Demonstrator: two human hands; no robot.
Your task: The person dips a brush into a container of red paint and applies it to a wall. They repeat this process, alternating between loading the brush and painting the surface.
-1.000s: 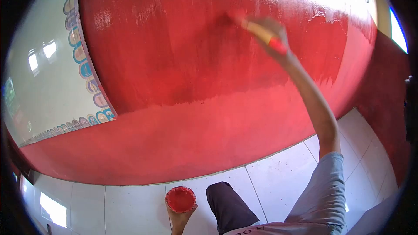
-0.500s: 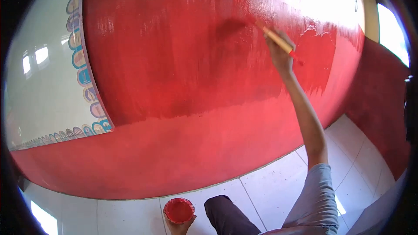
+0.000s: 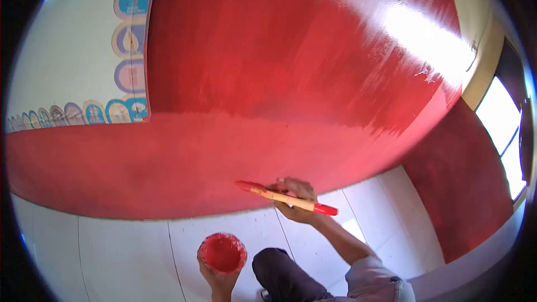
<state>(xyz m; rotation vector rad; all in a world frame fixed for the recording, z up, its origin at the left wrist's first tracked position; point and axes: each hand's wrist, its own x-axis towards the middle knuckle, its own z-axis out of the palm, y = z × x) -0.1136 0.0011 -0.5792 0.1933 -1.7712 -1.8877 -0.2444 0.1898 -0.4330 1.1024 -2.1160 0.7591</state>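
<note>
My right hand (image 3: 299, 198) grips a paintbrush (image 3: 288, 197) with a wooden handle, red at its end. The bristles are coated in red paint and point left, in front of the lower wall. Low in the view, my left hand (image 3: 215, 279) is wrapped round a small tub of red paint (image 3: 222, 253), its open top facing up and its rim smeared. The brush is above and to the right of the tub, apart from it. Ahead is the red wall (image 3: 251, 50), darker and glossy on its upper part, paler along a band below.
A white board (image 3: 61, 72) with a scalloped decorative border hangs at the left of the wall. White floor tiles (image 3: 128, 246) run along the wall's foot. My bent knee (image 3: 279, 271) is beside the tub. A window (image 3: 503, 140) is at the right.
My right hand has come down from the upper wall with the brush, toward the tub. The view has shifted, and the tub sits slightly higher in it. Dark wet paint still covers the upper wall.
</note>
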